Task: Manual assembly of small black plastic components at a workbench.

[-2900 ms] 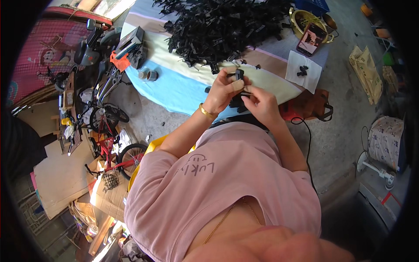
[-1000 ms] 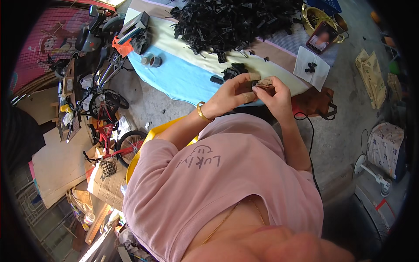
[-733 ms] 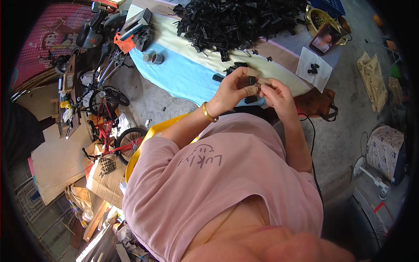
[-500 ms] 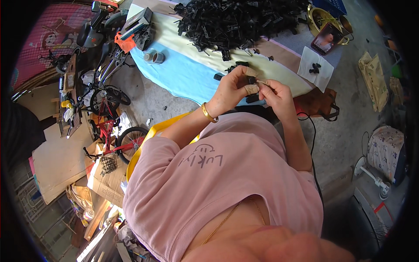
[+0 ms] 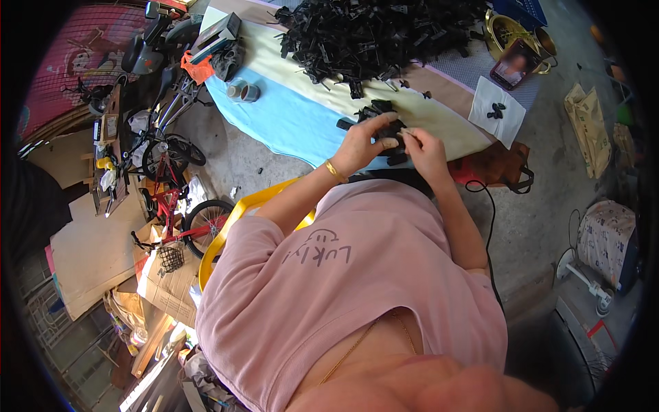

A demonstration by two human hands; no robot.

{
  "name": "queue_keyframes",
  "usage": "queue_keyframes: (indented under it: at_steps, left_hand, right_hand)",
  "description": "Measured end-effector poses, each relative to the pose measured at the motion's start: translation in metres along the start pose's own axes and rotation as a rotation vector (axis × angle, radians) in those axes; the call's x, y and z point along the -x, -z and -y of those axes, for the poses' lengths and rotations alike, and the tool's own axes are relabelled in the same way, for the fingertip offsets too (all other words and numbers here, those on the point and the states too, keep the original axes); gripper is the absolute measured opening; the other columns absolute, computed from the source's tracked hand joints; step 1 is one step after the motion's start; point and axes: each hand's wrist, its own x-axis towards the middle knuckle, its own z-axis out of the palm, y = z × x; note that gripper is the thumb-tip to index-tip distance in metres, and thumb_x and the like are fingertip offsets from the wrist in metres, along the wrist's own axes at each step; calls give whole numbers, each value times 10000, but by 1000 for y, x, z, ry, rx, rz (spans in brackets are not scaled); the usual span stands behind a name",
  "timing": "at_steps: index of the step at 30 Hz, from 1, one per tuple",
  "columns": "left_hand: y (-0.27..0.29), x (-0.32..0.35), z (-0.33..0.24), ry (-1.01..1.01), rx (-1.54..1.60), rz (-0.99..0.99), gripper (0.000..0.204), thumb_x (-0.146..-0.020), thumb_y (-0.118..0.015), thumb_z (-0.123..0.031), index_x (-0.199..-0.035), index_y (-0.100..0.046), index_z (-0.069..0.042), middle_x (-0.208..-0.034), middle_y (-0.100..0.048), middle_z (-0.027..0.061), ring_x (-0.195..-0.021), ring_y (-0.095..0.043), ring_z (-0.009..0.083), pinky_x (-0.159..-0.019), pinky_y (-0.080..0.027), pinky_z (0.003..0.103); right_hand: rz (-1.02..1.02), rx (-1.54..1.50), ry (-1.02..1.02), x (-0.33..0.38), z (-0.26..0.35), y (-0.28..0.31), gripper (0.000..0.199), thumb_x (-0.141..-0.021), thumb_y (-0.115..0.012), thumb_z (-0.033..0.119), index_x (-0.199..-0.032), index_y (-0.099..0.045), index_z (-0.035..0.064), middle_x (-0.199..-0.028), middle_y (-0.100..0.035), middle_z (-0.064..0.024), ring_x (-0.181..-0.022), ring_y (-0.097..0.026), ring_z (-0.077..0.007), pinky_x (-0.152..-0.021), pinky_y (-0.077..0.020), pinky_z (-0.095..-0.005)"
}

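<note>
Near the front edge of the cloth-covered table (image 5: 274, 120), my two hands meet over a small black plastic part (image 5: 391, 130). My left hand (image 5: 360, 145) has its thumb and fingers closed around that part, with tape-like wraps on the fingertips. From the other side, my right hand (image 5: 427, 152) pinches at the part's edge, and whatever sits between its fingertips is too small to make out. Just beyond my left hand lies a small cluster of black parts (image 5: 377, 108). Farther back spreads a large heap of similar black parts (image 5: 381, 41).
Two small cups (image 5: 244, 90) stand on the blue cloth. At the right are a white paper sheet (image 5: 498, 103) with several black pieces, a phone (image 5: 515, 65) and a brass-coloured pot (image 5: 500, 31). Bicycles (image 5: 165, 185) stand left; a black cable (image 5: 491, 233) hangs at right.
Both hands have shifted slightly; the left fingers have spread a little around the black part, and the cluster behind shows more. My right hand has moved a bit nearer the left.
</note>
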Motion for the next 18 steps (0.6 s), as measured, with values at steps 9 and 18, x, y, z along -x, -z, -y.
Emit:
queue_keyframes:
  at_steps: [9, 18]
  left_hand:
    - [30, -71, 73, 209, -440, -570, 386, -705, -682, -253, -947, -528, 6, -795, -609, 174, -733, -579, 358, -660, -458, 407]
    - [27, -52, 54, -141, -396, -559, 248, -745, -635, -157, -960, -604, -37, -824, -596, 172, -734, -586, 316, -666, -468, 362]
  right_hand:
    - [22, -19, 12, 2, -2, 5, 163, -853, -548, 137, -816, -608, -11, -571, -516, -1, -521, -440, -48, -478, -357, -220]
    - [-126, 40, 135, 6, 4, 15, 130, -788, -613, 102, -860, -614, -5, -605, -576, -76, -489, -498, -133, -477, -404, -258]
